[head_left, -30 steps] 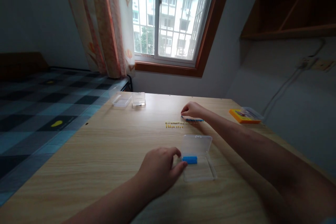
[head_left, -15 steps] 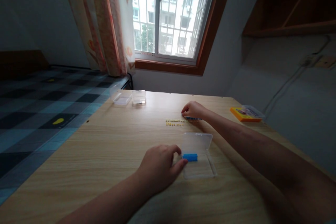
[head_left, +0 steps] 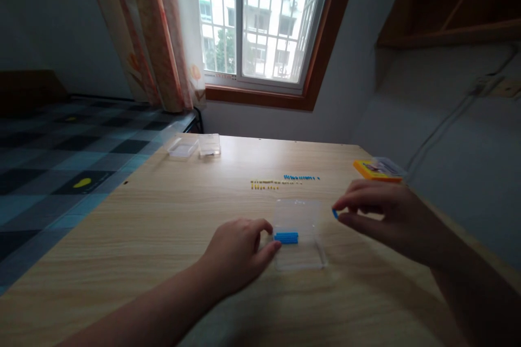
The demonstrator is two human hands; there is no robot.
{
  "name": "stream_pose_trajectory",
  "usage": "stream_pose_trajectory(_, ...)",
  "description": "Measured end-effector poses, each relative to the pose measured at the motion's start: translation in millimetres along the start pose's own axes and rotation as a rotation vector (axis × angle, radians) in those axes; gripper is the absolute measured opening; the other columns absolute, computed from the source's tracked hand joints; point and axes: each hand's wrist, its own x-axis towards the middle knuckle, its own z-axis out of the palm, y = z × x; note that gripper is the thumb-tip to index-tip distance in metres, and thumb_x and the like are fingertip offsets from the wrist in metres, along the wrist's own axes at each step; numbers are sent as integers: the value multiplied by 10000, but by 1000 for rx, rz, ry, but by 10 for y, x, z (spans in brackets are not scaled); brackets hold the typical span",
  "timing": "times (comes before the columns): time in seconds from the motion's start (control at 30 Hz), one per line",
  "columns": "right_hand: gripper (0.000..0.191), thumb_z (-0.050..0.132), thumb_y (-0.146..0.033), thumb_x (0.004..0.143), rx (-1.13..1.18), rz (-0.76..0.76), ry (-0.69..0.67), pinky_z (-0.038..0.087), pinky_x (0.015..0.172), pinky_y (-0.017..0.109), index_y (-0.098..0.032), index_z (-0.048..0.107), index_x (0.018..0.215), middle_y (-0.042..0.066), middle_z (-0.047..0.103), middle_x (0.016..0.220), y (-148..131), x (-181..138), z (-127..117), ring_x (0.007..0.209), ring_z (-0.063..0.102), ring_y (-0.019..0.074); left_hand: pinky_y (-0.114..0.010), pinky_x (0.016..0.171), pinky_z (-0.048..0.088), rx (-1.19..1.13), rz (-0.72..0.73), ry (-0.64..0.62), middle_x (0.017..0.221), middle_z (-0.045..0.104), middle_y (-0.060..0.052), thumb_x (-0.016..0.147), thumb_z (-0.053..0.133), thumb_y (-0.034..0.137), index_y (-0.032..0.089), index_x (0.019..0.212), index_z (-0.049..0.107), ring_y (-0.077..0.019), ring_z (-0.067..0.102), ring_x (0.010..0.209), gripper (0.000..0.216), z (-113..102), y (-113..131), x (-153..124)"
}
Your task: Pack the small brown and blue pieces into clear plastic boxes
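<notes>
A clear plastic case (head_left: 299, 260) lies open on the wooden table (head_left: 163, 227), with a bundle of blue sticks (head_left: 286, 237) inside at its left. My left hand (head_left: 238, 252) rests on the table, fingers curled, thumb and forefinger touching the case's left edge. My right hand (head_left: 382, 217) hovers just right of the case, pinching a small blue stick (head_left: 334, 213) between thumb and fingers. Farther back lie a row of blue sticks (head_left: 301, 178) and a row of yellow sticks (head_left: 266, 184).
Two clear plastic boxes (head_left: 195, 146) stand at the table's far left corner. An orange box (head_left: 376, 169) with a clear lid sits at the far right by the wall. A bed with a checked cover (head_left: 61, 168) lies left of the table.
My right hand drew back from the far row of blue sticks toward the open case, carrying one blue stick. The left hand stayed at the case. The camera tilted slightly.
</notes>
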Motion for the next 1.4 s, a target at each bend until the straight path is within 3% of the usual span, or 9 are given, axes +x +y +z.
stream_pose_trajectory(0.13,108,685,-253,847,32,47,-251,425,553,225,-270,777,901,11,657,750,-66,-103,275,624,575,114,-298,627,382,6,2,6,701,674,-2,872,579,446,248,1020,704,-206,615,708,276,0,12,4)
stream_pose_trajectory(0.27,134,674,-205,812,-30,90,-355,415,608,227,-268,783,859,-8,659,732,32,-66,518,644,589,109,-296,626,381,-3,0,7,675,666,7,865,582,448,249,1004,701,-198,612,691,270,-9,23,3)
stream_pose_trajectory(0.57,186,642,-203,794,-227,148,-351,376,642,250,-297,787,863,-13,709,804,77,-56,687,695,613,133,-301,638,398,-6,3,12,674,660,16,859,588,461,253,1009,703,-194,622,705,281,0,-1,3)
stream_pose_trajectory(0.93,196,603,-216,870,-245,98,-382,341,591,231,-267,770,781,-9,647,725,90,-120,649,608,552,105,-309,647,409,-2,4,9,696,675,2,861,585,463,249,1024,707,-203,626,715,296,-11,20,-1)
stream_pose_trajectory(1.23,221,580,-231,907,-220,104,-331,368,625,237,-297,790,921,3,675,790,124,-99,717,669,589,121,-306,648,403,4,-6,8,705,679,-2,856,581,472,250,1016,710,-210,620,711,302,-10,28,-1)
stream_pose_trajectory(1.4,237,556,-241,929,-208,116,-318,364,616,237,-285,787,901,-1,655,752,116,-103,729,645,570,116,-307,643,395,3,-8,6,705,680,1,859,590,470,251,1020,708,-207,619,700,297,-5,23,-1)
